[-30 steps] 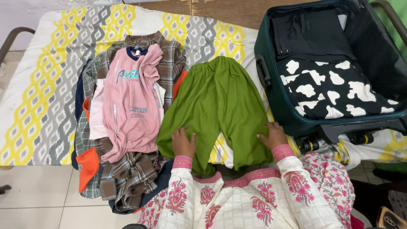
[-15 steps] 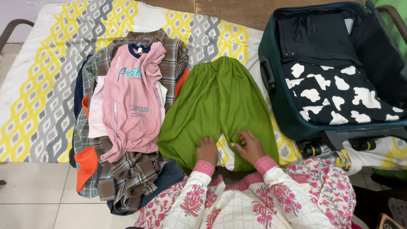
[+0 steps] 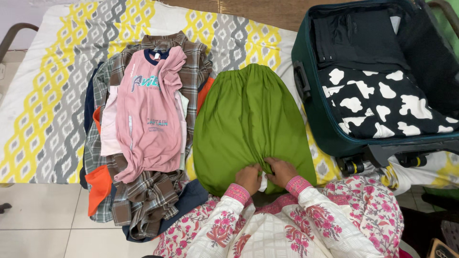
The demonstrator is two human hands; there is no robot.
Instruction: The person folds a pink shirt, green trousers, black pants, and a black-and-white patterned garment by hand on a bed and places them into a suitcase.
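Observation:
A green garment (image 3: 248, 119) lies spread on the bed in front of me, its gathered waistband at the far end. My left hand (image 3: 248, 177) and my right hand (image 3: 281, 171) meet at its near edge, side by side, both pinching the green cloth together. A bit of white shows between the two hands. My sleeves are white with pink flowers.
A pile of clothes (image 3: 143, 143) lies to the left, a pink shirt (image 3: 150, 110) on top of checked shirts. An open dark green suitcase (image 3: 311, 105) stands at the right with black and black-and-white cloth inside. The bedsheet (image 3: 43, 95) is yellow, grey and white; floor tiles lie below.
My hands have moved from the garment's two outer bottom corners to its middle, drawing the two legs of green cloth together. The camera has tilted slightly.

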